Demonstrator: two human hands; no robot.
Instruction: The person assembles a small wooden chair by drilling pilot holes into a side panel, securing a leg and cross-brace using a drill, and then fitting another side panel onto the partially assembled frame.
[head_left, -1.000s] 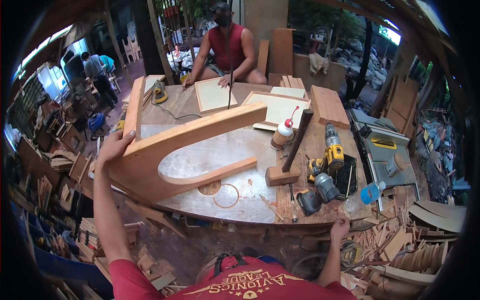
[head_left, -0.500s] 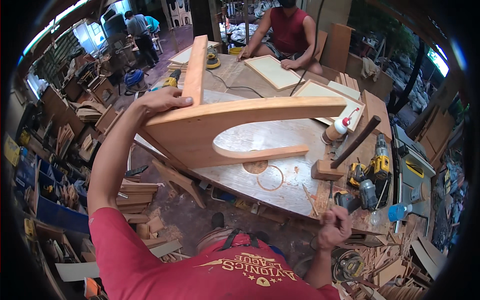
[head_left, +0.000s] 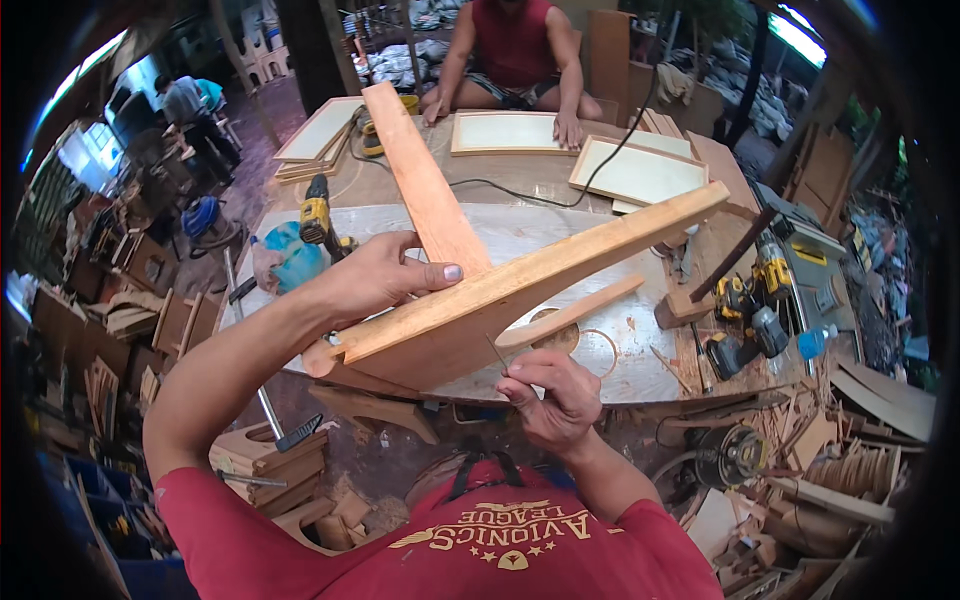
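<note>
A curved wooden furniture part (head_left: 480,300) with a U-shaped cutout stands on edge across the table, and a straight wooden bar (head_left: 425,170) runs from it toward the far side. My left hand (head_left: 385,275) is wrapped over its upper edge near the left end, thumb on top by the bar. Close to the part's near face is my right hand (head_left: 555,395), its fingertips pinching a thin dark metal nail (head_left: 496,353) that points up and left. Whether the nail tip touches the wood I cannot tell.
A wooden mallet (head_left: 683,305), cordless drills (head_left: 772,275) and a pencil (head_left: 670,368) lie at right. Another drill (head_left: 316,215) stands left, near a clamp (head_left: 262,390). Across the table (head_left: 510,192), a person in a red sleeveless top sits by framed panels (head_left: 510,133).
My right hand has moved left from the table's right front edge to the wooden part, nail in its fingertips. The part has turned, its left end closer to me; my left hand stays on it.
</note>
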